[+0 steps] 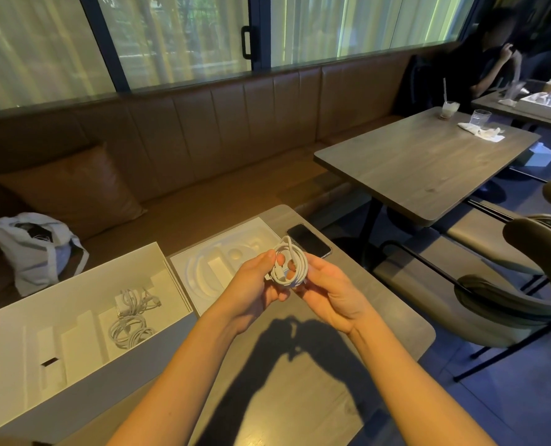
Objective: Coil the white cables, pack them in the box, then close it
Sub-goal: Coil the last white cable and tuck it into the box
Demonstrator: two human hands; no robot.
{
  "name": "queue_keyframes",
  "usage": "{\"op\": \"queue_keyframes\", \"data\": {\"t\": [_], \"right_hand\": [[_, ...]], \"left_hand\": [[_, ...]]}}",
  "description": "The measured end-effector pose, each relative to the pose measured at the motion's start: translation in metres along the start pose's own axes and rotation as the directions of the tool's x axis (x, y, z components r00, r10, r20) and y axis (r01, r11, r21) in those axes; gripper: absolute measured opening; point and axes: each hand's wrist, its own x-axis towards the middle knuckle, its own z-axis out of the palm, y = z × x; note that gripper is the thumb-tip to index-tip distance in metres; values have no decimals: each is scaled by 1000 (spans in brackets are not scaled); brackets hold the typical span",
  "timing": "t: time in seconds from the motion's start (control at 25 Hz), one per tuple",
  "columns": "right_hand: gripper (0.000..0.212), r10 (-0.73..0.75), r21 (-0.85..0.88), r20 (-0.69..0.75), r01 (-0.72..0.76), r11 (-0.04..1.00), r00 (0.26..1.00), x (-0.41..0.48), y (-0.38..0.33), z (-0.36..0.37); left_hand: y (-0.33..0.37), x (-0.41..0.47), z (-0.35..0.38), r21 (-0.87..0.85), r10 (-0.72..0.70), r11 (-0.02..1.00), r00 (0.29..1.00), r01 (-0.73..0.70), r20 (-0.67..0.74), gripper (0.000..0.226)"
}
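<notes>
While between both hands [255, 286] [330, 296], coiled cable [296, 263].

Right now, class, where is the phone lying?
In the head view the phone lies flat on the near table, just beyond the coiled cable and right of the white tray.

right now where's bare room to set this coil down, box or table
For the coil: in the box, the stepped compartments left of the packed cables look bare. On the table, the near stretch between box and right edge is free. The far end is crowded: moulded tray, phone.
</notes>
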Motion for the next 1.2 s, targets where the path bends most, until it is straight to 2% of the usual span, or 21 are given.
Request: {"op": "queue_keyframes", "data": {"t": [0.08, 0.32, 0.44, 0.52, 0.6, 0.64, 0.76, 0.8, 0.96, 1.2], "right_hand": [[67, 15, -8, 35, -14, 1000, 999, 1, 2, -4], [57, 74, -88, 108, -65, 994, 991, 4, -2, -6], [40, 112, -354, 42, -89, 931, 993, 4, -10, 1], [31, 105, -596, -44, -110, 795, 994, 10, -16, 9], [30, 61, -699, -106, -118, 705, 993, 19, -17, 19], [29, 34, -702, -134, -119, 702, 990, 24, -16, 25], [21, 54, -550, -183, -148, 822, 982, 42, 2, 44], [19, 71, -561, -185, -165, 811, 980, 50, 11, 51], [22, 61, -755, -162, -163, 635, 985, 85, 58, 87], [13, 119, -924, -26, -70, 377, 993, 148, 135, 138]], "left_hand": [[1, -2, -2, 8, -19, 1000, 999, 19, 34, 34], [11, -1, -20, -30, -70, 997, 997, 70, 22, 31], [8, 3, -28, -20, -70, 997, 997, 69, -18, 32], [5, 6, -32, -32, -48, 998, 996, 46, -70, 34], [3, 7, -38, 3, 10, 1000, 992, -10, -125, 35], [2, 6, -41, 19, 45, 999, 988, -43, -145, 35], [-5, -4, -62, -16, 82, 996, 965, -89, -249, 33], [-9, -8, -72, -23, 80, 996, 951, -91, -298, 33], [-22, -24, -126, -6, 69, 997, 864, -83, -499, 29], [-30, -49, -219, 94, 62, 995, 650, 14, -757, 19]]}}
